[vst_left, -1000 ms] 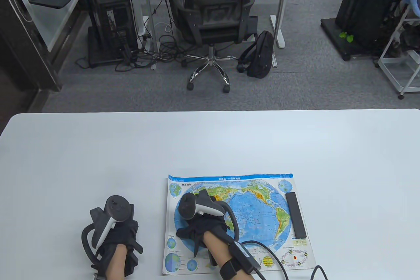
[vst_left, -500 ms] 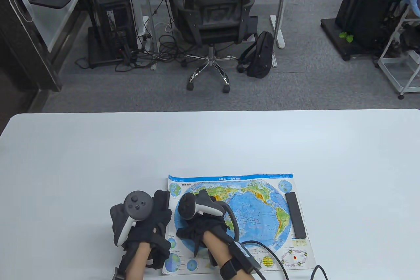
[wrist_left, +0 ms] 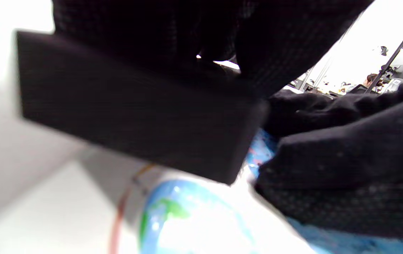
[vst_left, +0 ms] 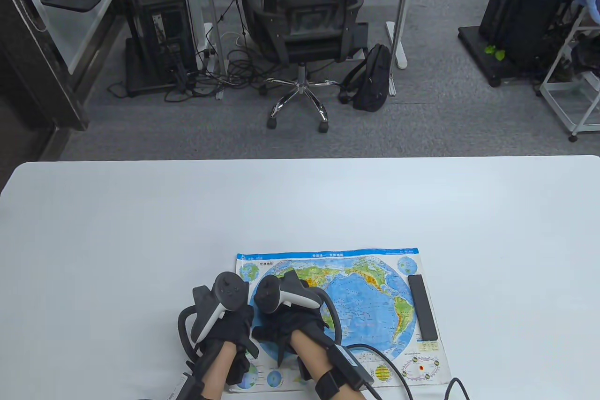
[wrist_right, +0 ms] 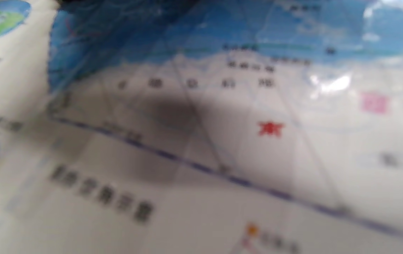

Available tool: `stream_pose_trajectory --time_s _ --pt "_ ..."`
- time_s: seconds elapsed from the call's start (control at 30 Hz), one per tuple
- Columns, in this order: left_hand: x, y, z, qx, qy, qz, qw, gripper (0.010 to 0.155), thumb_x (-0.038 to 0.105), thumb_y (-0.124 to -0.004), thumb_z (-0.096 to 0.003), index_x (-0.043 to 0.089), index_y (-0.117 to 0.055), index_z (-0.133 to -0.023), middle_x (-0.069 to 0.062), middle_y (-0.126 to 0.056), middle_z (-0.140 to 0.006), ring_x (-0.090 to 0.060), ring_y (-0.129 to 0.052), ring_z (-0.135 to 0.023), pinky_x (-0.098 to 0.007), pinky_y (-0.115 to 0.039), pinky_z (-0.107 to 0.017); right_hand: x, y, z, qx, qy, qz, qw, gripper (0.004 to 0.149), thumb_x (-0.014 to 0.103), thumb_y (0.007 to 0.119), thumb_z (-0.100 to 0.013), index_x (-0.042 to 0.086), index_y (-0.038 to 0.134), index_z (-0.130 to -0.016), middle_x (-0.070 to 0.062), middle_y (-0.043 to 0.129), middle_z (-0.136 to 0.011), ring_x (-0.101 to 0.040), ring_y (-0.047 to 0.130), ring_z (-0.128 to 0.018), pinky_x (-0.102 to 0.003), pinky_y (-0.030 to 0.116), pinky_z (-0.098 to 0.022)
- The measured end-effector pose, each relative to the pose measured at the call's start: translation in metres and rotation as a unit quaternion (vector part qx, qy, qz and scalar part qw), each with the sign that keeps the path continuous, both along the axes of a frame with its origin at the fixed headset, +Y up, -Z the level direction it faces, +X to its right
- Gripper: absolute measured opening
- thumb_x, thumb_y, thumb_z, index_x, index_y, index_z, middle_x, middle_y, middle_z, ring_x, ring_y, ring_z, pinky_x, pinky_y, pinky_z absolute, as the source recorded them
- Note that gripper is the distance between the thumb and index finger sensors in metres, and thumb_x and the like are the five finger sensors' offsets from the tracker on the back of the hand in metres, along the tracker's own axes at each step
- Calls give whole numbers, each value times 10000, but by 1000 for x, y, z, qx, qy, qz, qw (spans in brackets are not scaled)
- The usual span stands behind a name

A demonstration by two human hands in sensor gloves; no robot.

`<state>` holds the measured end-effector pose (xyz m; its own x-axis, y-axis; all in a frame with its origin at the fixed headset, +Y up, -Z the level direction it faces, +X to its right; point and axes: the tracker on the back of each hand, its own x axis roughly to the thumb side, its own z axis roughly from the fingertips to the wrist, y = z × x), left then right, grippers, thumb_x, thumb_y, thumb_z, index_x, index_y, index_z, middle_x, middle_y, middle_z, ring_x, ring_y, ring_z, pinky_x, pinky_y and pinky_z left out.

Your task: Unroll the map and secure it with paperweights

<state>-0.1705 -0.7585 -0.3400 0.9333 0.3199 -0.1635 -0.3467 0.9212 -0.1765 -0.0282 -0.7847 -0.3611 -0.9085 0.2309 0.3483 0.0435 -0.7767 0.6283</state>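
Observation:
The world map (vst_left: 365, 297) lies unrolled and flat on the white table (vst_left: 300, 203), near the front edge. A black bar paperweight (vst_left: 423, 307) lies on the map's right edge. My right hand (vst_left: 293, 313) presses down on the map's left half. Its wrist view shows only blurred map print (wrist_right: 222, 141). My left hand (vst_left: 232, 325) is at the map's left edge, close beside the right hand. In the left wrist view its fingers (wrist_left: 293, 53) grip a second black bar paperweight (wrist_left: 134, 116) just above the map's left margin (wrist_left: 187, 218).
A black cable (vst_left: 398, 372) runs from my right wrist across the map's lower part. Bare table top lies to the left, right and far side of the map. An office chair (vst_left: 302, 20) and a backpack (vst_left: 372, 79) stand on the floor beyond the table.
My left hand has moved right from the bare table to the map's left edge. The map's left edge now lies slightly further left. The right hand and right paperweight have not moved.

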Motion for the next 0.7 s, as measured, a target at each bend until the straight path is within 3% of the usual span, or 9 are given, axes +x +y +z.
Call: stream_pose_trajectory --time_s 0.47,0.7 --pt "9 -4 -1 -12 -15 -64 998 620 368 -819 -476 205 -599 -1032 -180 -693 -1004 -260 -836 -675 -325 -881 -343 2 0 -2 -19 -1 -12 1000 720 472 628 -574 238 117 -1024 -246 -101 -997 -645 -46 -776 -834 166 -433" --pt "23 -2 -5 -34 -48 -145 988 608 382 -793 -485 182 -586 -1020 -200 -687 -996 -255 -849 -685 -328 -872 -345 16 9 -4 17 11 -35 999 713 412 680 -562 171 202 -1034 -229 34 -1045 -607 74 -842 -795 233 -497"
